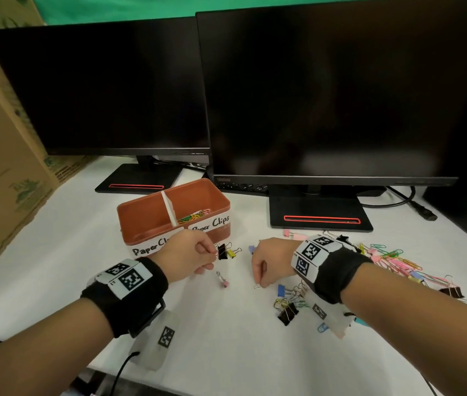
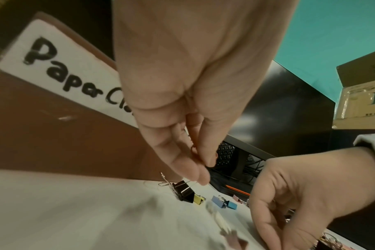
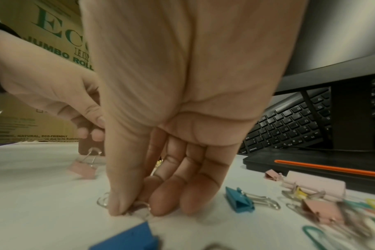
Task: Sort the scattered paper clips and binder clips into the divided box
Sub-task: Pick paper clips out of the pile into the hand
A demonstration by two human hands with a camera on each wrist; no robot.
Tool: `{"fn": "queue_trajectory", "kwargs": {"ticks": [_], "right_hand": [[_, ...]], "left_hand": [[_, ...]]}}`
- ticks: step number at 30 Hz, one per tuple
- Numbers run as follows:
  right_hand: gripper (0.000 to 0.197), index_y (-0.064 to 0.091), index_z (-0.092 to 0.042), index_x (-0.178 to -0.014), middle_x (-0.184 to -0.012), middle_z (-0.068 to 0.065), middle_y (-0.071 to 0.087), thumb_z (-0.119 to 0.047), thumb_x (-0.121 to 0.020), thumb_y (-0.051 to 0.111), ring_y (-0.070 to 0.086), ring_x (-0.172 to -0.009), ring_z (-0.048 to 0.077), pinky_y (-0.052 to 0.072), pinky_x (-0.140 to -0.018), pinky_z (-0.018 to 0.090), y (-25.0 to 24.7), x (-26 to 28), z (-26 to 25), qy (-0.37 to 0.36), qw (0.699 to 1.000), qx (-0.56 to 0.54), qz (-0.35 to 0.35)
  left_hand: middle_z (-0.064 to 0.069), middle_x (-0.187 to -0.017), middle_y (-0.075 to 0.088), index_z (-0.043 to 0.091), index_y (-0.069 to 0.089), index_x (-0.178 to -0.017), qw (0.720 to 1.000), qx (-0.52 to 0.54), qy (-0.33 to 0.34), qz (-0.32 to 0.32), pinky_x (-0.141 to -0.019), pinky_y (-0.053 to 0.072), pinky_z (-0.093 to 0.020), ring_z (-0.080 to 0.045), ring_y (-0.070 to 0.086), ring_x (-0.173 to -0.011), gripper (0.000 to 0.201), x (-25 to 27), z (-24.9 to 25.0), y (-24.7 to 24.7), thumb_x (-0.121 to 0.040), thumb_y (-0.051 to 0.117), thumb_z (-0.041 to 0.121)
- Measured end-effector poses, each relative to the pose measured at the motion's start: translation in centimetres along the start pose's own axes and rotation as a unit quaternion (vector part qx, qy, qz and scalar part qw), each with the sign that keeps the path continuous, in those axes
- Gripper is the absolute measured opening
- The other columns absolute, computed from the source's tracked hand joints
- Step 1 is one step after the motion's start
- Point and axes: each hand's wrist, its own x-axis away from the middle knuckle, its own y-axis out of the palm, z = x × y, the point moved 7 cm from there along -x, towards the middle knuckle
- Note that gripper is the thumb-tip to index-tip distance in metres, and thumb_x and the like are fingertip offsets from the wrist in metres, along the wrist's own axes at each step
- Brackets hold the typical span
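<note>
An orange-brown divided box (image 1: 140, 215) stands in the middle of the white table, with a "Paper Clips" label on each half. Coloured paper clips (image 1: 195, 216) lie in its right compartment. In front of the box my left hand (image 1: 212, 253) pinches the wire handle of a black binder clip (image 2: 184, 192), which sits against a yellow binder clip (image 1: 231, 253). To the right, my right hand (image 1: 258, 285) reaches down to the table. Its thumb and fingertips pinch a small binder clip (image 3: 137, 208) with silver wire handles; its body is hidden.
A pink binder clip (image 1: 223, 281) lies between my hands. A blue binder clip (image 1: 282, 290), another black one (image 1: 288, 315) and a heap of mixed clips (image 1: 392, 258) lie to the right. Two monitors (image 1: 318, 215) stand behind, and a cardboard carton (image 1: 3, 167) stands at the left.
</note>
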Motion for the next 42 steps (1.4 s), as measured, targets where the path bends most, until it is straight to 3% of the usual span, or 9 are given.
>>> {"fn": "queue_trajectory", "kwargs": {"ticks": [7,13,15,18,20,27,32,38,42], "right_hand": [[0.018,0.071,-0.008,-0.097,-0.101,0.005,0.07,-0.02,-0.084,0.065,0.055,-0.081,0.01,0.045,-0.077,0.021,-0.1,0.1,-0.3,-0.009,1.0,0.025,0.005],[0.035,0.056,-0.019,-0.123,-0.096,-0.004,0.056,-0.014,-0.088,0.061,0.051,-0.085,0.012,0.039,-0.068,0.015,-4.4,-1.2,-1.8,-0.016,0.994,0.009,0.104],[0.042,0.05,-0.02,-0.131,-0.107,-0.005,0.056,-0.014,-0.09,0.057,0.053,-0.095,0.016,0.036,-0.076,0.014,-4.2,-2.2,-2.8,-0.029,0.995,0.028,0.092],[0.043,0.049,-0.02,-0.133,-0.129,0.004,0.056,-0.009,-0.092,0.052,0.052,-0.115,0.023,0.033,-0.083,0.019,-3.0,-3.3,-2.7,-0.022,0.995,0.086,0.047],[0.041,0.055,-0.02,-0.129,-0.128,0.004,0.057,-0.005,-0.091,0.05,0.052,-0.115,0.023,0.035,-0.084,0.02,-2.7,-3.1,-1.6,0.001,0.995,0.094,0.028],[0.04,0.052,-0.027,-0.127,-0.102,-0.009,0.056,-0.014,-0.09,0.056,0.051,-0.088,0.008,0.04,-0.079,0.02,-5.0,1.5,2.3,0.068,0.994,0.01,0.085],[0.027,0.063,-0.019,-0.115,-0.109,-0.003,0.064,-0.018,-0.088,0.06,0.06,-0.099,0.013,0.048,-0.091,0.026,-8.1,5.8,6.5,0.134,0.975,-0.015,0.176],[0.008,0.072,-0.015,-0.086,-0.075,-0.011,0.061,-0.014,-0.084,0.064,0.057,-0.069,0.001,0.044,-0.065,0.013,-8.0,9.3,10.8,0.174,0.961,-0.048,0.211],[0.01,0.072,-0.013,-0.091,-0.084,-0.007,0.063,-0.015,-0.084,0.065,0.059,-0.08,0.006,0.043,-0.067,0.011,-6.5,8.9,11.2,0.167,0.968,-0.042,0.183]], "left_hand": [[-0.001,-0.077,0.064,0.017,0.064,-0.089,0.994,-0.109,0.014,0.015,-0.062,0.049,-0.023,-0.01,0.058,-0.067,0.008,0.2,-0.2,-0.8,-0.082,0.068,0.019],[-0.004,-0.12,0.059,0.019,0.035,-0.141,0.977,-0.207,-0.012,-0.037,-0.088,0.044,-0.024,-0.017,0.057,-0.103,0.065,0.0,-0.8,0.2,-0.084,0.065,0.025],[-0.003,-0.118,0.059,0.017,0.039,-0.139,0.976,-0.21,-0.006,-0.05,-0.089,0.044,-0.021,-0.016,0.056,-0.104,0.06,-0.4,-0.7,0.6,-0.085,0.063,0.025],[0.008,-0.09,0.056,0.022,0.051,-0.131,0.973,-0.205,0.01,-0.103,-0.064,0.038,-0.005,-0.003,0.053,-0.077,0.046,-0.5,-0.5,1.6,-0.087,0.062,0.028],[0.009,-0.087,0.056,0.025,0.054,-0.126,0.976,-0.182,0.006,-0.123,-0.057,0.036,-0.005,-0.002,0.051,-0.071,0.041,-0.5,-0.7,1.9,-0.086,0.063,0.031],[-0.001,-0.105,0.061,0.012,0.053,-0.119,0.961,-0.275,0.006,-0.02,-0.08,0.043,-0.021,-0.015,0.057,-0.095,0.035,-1.4,-0.1,1.8,-0.089,0.058,0.029],[-0.004,-0.128,0.055,0.01,0.05,-0.127,0.929,-0.368,-0.011,-0.041,-0.101,0.041,-0.03,-0.021,0.051,-0.118,0.041,-2.6,0.5,3.2,-0.093,0.05,0.032],[-0.002,-0.128,0.056,0.012,0.053,-0.127,0.914,-0.402,0.046,-0.001,-0.103,0.04,-0.028,-0.019,0.051,-0.119,0.038,-2.6,2.2,4.2,-0.094,0.05,0.031],[0.003,-0.104,0.065,0.017,0.065,-0.1,0.926,-0.372,0.066,0.007,-0.086,0.047,-0.022,-0.013,0.059,-0.098,0.016,-2.5,3.0,5.0,-0.089,0.059,0.027]]}}
